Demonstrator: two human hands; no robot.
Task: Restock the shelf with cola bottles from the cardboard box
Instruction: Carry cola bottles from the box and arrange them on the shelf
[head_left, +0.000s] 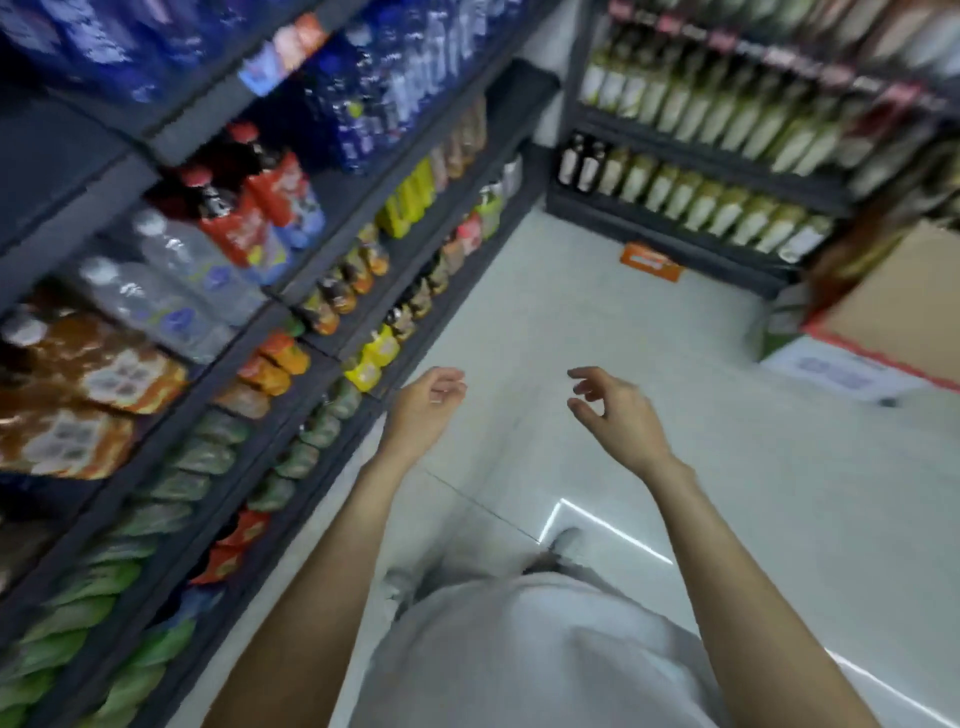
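Bare, both hands, held out over pale floor tiles (597, 322) with nothing in them. Left hand (423, 410) loosely curled, fingers relaxed and turned inward, gripping nothing. Right hand (618, 410) spread a little wider, thumb and fingers bent but apart, likewise gripping nothing. A gap between the two, no contact.

Up and to the left of the left hand, well apart from it: cola bottles (244, 197) with red caps and red labels, standing on the dark shelf (322, 291) among clear water bottles (171, 280). Blue-wrapped bottles (374, 93) on the tier above those. Closer to the left hand, just beyond its fingers, small yellow bottles (374, 358) on a low tier; orange and green packs (208, 457) further back along the same run, toward the left forearm.

Far to the right of the right hand, at the frame edge: cardboard box (893, 322), red-trimmed, on the floor, its contents not visible. Ahead of both hands, across the aisle, a second rack of pale bottles with green tops (717, 202), and an orange tag (649, 262) on the floor at its foot.

Heavily blurred throughout, labels unreadable. Below the wrists, a white shirt (530, 654) and a shoe (566, 540).
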